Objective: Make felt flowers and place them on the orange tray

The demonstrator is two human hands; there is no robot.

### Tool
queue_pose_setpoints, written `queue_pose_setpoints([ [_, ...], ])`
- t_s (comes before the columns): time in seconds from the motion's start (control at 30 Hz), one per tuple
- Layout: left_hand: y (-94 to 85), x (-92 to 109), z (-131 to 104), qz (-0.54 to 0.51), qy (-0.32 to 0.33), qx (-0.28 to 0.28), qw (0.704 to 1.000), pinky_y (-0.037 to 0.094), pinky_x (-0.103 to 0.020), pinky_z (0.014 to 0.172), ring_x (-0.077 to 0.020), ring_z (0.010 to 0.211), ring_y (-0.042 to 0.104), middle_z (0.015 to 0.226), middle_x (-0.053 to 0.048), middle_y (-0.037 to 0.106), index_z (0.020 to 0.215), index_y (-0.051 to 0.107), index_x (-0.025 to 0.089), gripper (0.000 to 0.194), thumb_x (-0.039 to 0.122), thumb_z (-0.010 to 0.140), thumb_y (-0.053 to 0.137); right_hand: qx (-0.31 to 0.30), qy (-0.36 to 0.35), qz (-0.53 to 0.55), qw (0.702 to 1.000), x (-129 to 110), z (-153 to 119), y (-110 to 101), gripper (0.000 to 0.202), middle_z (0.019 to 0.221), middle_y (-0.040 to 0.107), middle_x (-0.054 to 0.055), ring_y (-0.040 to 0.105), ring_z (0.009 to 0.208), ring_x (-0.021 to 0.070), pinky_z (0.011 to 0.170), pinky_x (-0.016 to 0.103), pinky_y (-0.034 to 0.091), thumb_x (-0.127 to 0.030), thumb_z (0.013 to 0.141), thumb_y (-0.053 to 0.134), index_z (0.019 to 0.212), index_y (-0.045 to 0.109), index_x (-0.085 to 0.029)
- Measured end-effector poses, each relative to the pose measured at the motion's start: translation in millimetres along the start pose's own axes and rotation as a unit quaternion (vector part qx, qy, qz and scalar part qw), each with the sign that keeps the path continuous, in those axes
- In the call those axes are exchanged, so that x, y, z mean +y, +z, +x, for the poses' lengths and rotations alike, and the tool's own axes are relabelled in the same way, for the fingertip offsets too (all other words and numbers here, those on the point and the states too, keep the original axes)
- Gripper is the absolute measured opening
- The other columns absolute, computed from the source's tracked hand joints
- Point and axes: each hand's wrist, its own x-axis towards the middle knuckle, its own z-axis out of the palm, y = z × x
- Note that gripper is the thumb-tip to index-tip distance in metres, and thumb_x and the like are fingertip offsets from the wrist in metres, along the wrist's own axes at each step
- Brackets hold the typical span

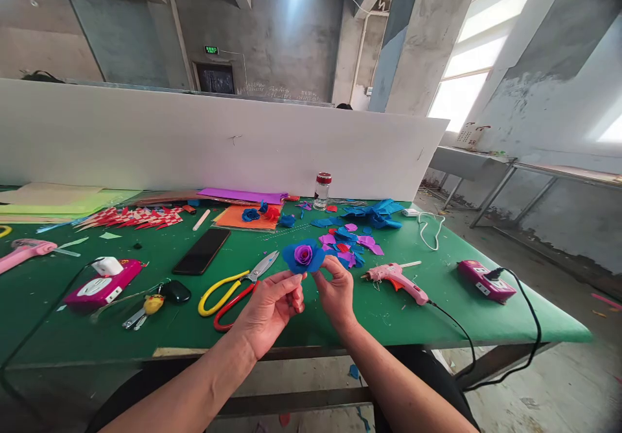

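One purple-and-blue paper rose [303,256] is up off the green table [432,258]. The left hand [273,301] pinches under it; the right hand [339,292] holds its blue edge. Pinch softly so it won't squash. A pink glue gun [399,279] lies to the right.

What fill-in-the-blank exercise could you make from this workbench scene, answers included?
1. Around its purple centre, the handmade flower has outer petals coloured ____.
2. The scissors have one red handle and one ____ handle.
3. To the flower's right, the hot glue gun has a ____ body.
4. The clear jar has a ____ lid.

Missing words: blue; yellow; pink; red.
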Motion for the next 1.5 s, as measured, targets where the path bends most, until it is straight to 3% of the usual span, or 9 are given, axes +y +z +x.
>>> queue_pose_setpoints([
  [0.23, 1.3, 0.7, 0.6, 0.0, 0.007, 0.013, 1.0, 0.039, -0.024, 0.055, -0.0085, 0.052, 0.046, 0.053, 0.002, 0.055, 0.056, 0.061, 0.014, 0.024, 0.025, 0.072, 0.076, 0.005, -0.022, -0.001, 1.0, 4.0, -3.2, 3.5, 0.012, 0.077, 0.066, 0.002, 0.058, 0.073, 0.0179, 0.071, 0.031, 0.046, -0.022, 0.082, 0.061, 0.074, 0.069, -0.022],
  [0.37, 3.6, -0.5, -0.5, -0.023, 0.01, 0.009, 1.0, 0.039, -0.024, 0.056, -0.0086, 0.051, 0.045, 0.051, 0.002, 0.054, 0.054, 0.059, 0.014, 0.026, 0.025, 0.071, 0.077, -0.001, -0.013, -0.003, 1.0, 5.1, -4.5, 4.1, 0.011, 0.077, 0.065, 0.002, 0.058, 0.073, 0.0179, 0.07, 0.03, 0.046, -0.023, 0.082, 0.061, 0.074, 0.069, -0.022],
  [0.53, 3.7, 0.5, -1.8, 0.016, 0.016, -0.002, 1.0, 0.039, -0.025, 0.056, -0.0094, 0.052, 0.047, 0.054, 0.001, 0.056, 0.059, 0.06, 0.015, 0.024, 0.028, 0.072, 0.076, -0.004, -0.008, -0.004, 1.0, 2.3, -1.7, 1.0, 0.016, 0.075, 0.065, 0.002, 0.057, 0.073, 0.0179, 0.069, 0.03, 0.045, -0.024, 0.084, 0.059, 0.072, 0.068, -0.02],
  [0.73, 6.1, 8.2, -3.5, 0.05, 0.072, 0.052, 0.995, 0.038, -0.024, 0.056, -0.0101, 0.054, 0.047, 0.055, 0.003, 0.054, 0.061, 0.059, 0.016, 0.022, 0.028, 0.069, 0.076, 0.0, -0.019, -0.009, 1.0, 4.6, 0.2, -0.8, 0.012, 0.078, 0.065, 0.002, 0.057, 0.074, 0.0179, 0.071, 0.03, 0.045, -0.023, 0.084, 0.06, 0.075, 0.068, -0.021],
  [1.0, 0.2, 4.4, -0.8, 0.026, 0.055, 0.049, 0.997, 0.039, -0.025, 0.056, -0.0107, 0.054, 0.046, 0.056, 0.002, 0.054, 0.06, 0.059, 0.016, 0.025, 0.031, 0.074, 0.072, -0.008, -0.019, -0.009, 1.0, 3.9, -2.6, 0.6, 0.012, 0.077, 0.066, 0.002, 0.057, 0.075, 0.0182, 0.07, 0.03, 0.045, -0.022, 0.084, 0.06, 0.075, 0.068, -0.022],
  [1.5, 0.5, 1.6, 1.9, -0.031, 0.055, 0.057, 0.996, 0.041, -0.024, 0.058, -0.0096, 0.056, 0.047, 0.055, 0.002, 0.056, 0.061, 0.063, 0.015, 0.02, 0.026, 0.071, 0.076, -0.004, -0.002, -0.008, 1.0, 2.1, -4.8, 5.0, 0.012, 0.077, 0.066, 0.002, 0.057, 0.073, 0.0181, 0.07, 0.031, 0.047, -0.024, 0.082, 0.06, 0.074, 0.069, -0.022],
])
